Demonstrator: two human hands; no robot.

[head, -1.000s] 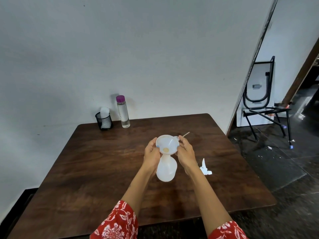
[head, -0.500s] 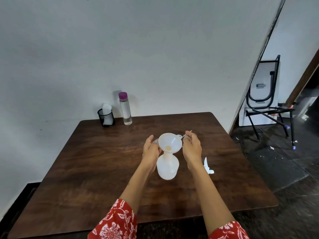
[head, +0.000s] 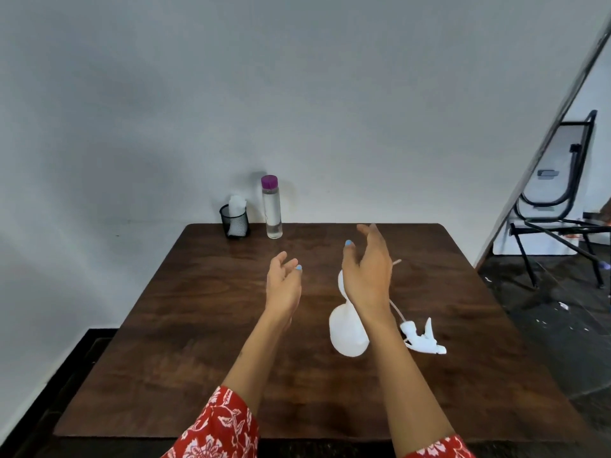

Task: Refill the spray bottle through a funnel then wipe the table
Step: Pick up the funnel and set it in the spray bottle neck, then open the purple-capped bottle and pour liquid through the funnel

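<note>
Both my hands have let go; left grip and right grip hang slack-fingered and empty above the spray bottle on the counter.

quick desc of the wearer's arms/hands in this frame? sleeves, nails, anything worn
Bare forearms and hands, no gloves; no watch or rings visible. Left hand and right hand have light blue nail polish. Both sleeves are red fabric with a white floral print, ending above the elbows.

The raised right hand hides the neck and mouth of the white plastic spray bottle; only a sliver of the white funnel shows beside it.
</note>
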